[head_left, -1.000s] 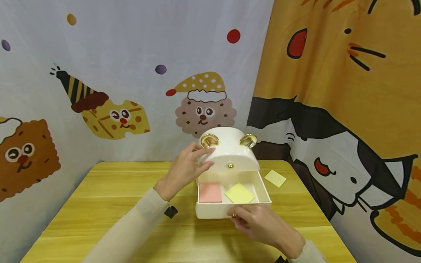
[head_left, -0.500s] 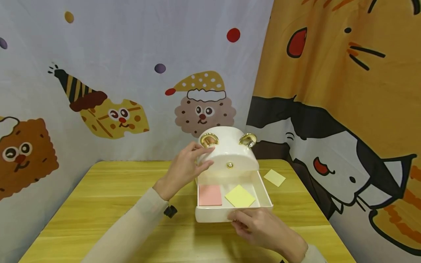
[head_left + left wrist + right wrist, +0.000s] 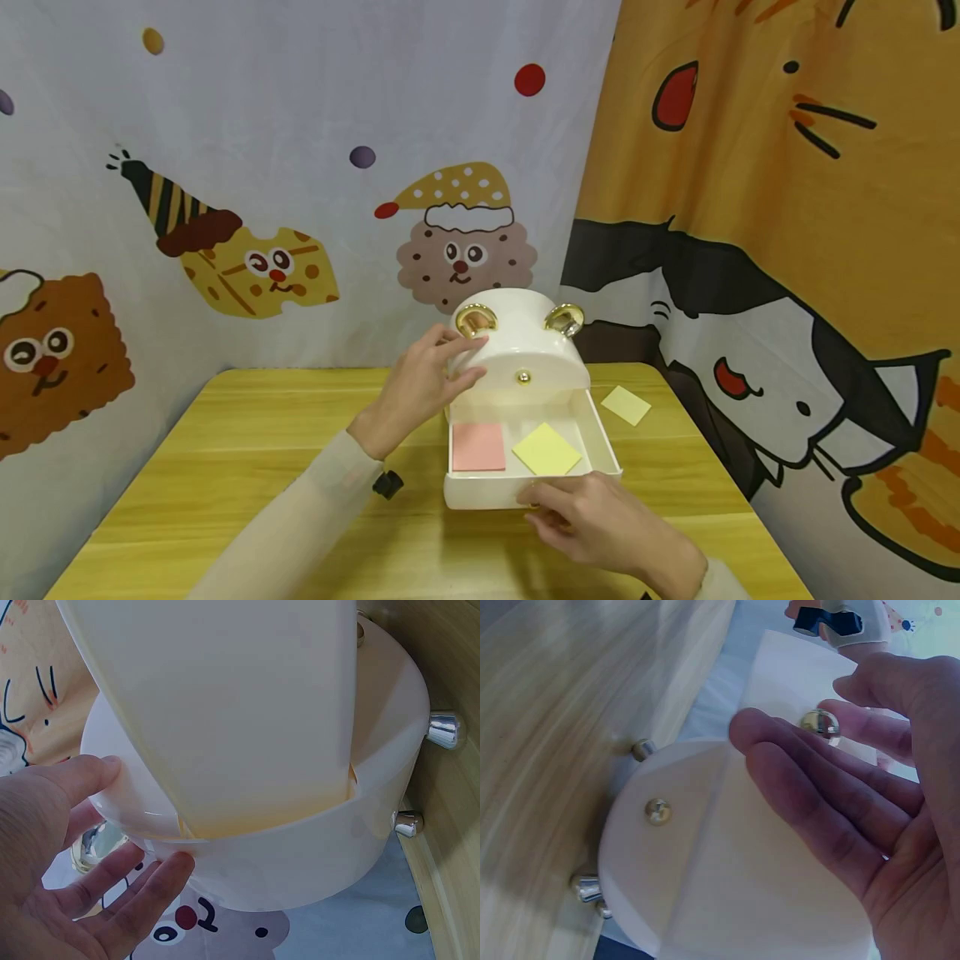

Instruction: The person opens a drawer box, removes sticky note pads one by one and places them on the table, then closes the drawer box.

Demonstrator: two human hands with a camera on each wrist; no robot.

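A white rounded drawer box (image 3: 517,337) with gold ear shapes and gold knobs stands on the table, its lower drawer (image 3: 461,492) pulled out. A pink sticky-note pad (image 3: 478,447) and a yellow sticky-note pad (image 3: 547,449) lie in the drawer. My left hand (image 3: 422,379) rests on the left side of the box, fingers spread and fairly straight, fingertips touching its shell (image 3: 285,862). At the drawer front, my right hand (image 3: 592,518) holds the gold drawer knob (image 3: 820,723) between its fingers; the thumb stands apart from the knob.
One pale yellow sticky note (image 3: 626,405) lies on the wooden table (image 3: 300,467) right of the box. A cartoon-printed curtain (image 3: 300,100) hangs close behind the table and along its right side. Gold feet (image 3: 444,729) show under the box.
The drawer has come slightly further toward me with my right hand at its knob, mostly in the earlier half second. My left hand has stayed against the box.
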